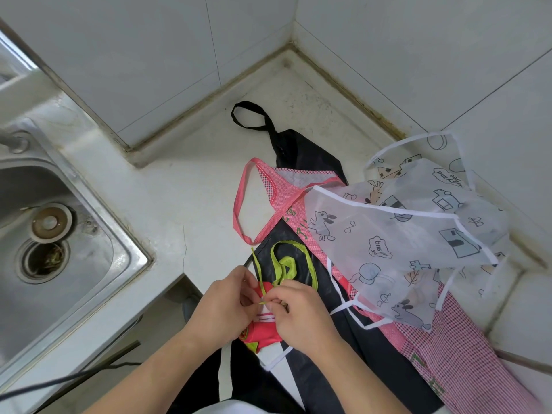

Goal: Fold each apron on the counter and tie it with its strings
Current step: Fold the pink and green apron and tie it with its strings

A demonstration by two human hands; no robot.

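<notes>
A small folded red apron bundle (259,333) lies near the counter's front edge, on top of a black apron (304,150). My left hand (222,306) and my right hand (301,315) meet over the bundle, both pinching its lime-green strings (285,264), which loop up over the black cloth. A pink checked apron (454,363) with a pink neck loop (243,204) is spread across the black one. A translucent white apron with cartoon prints (403,234) lies crumpled on top at the right.
A steel sink (74,234) with an open drain (44,258) sits to the left. White tiled walls (149,55) meet in a corner behind the white counter (194,189). A black cable (59,380) runs below the counter's front edge.
</notes>
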